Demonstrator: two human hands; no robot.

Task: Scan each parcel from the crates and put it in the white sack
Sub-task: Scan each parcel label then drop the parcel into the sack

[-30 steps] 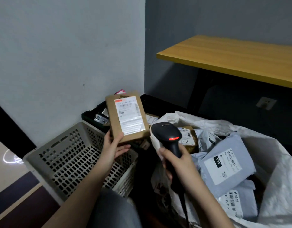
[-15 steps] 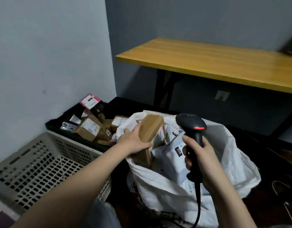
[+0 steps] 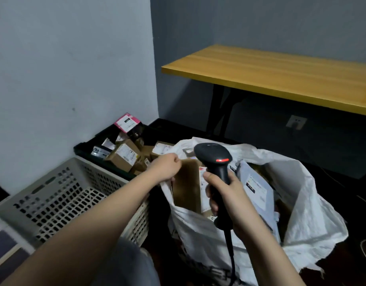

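The brown cardboard parcel (image 3: pixel 187 184) stands on edge inside the mouth of the white sack (image 3: pixel 314 213), at the sack's near left side; its white label faces right and is partly hidden by the scanner. The left hand (image 3: pixel 166 167) sits at the parcel's upper left corner, above the sack's left rim; its fingers (image 3: pixel 175 159) are curled in, but whether they pinch the parcel, the sack's edge or nothing cannot be told from this angle. The right hand (image 3: pixel 225 195) is just right of the parcel, with its fingers wrapped round the handle of the black barcode scanner (image 3: pixel 214 159); the scanner stands upright, a red light glows on its head, and its cable hangs down in front of the sack.

Deeper in the sack, right of the scanner, lies a grey mailer bag (image 3: pixel 257 186) with a white label; other packets beneath it are too dim to make out. Left of the sack stands a grey perforated crate (image 3: pixel 60 195); beyond that, against the wall, a dark crate (image 3: pixel 89 150) holds small brown boxes (image 3: pixel 123 157) and a pink-topped box (image 3: pixel 127 121). At the far right a yellow wooden desk (image 3: pixel 281 73) juts from the wall; a wall socket (image 3: pixel 296 122) shows beneath it.
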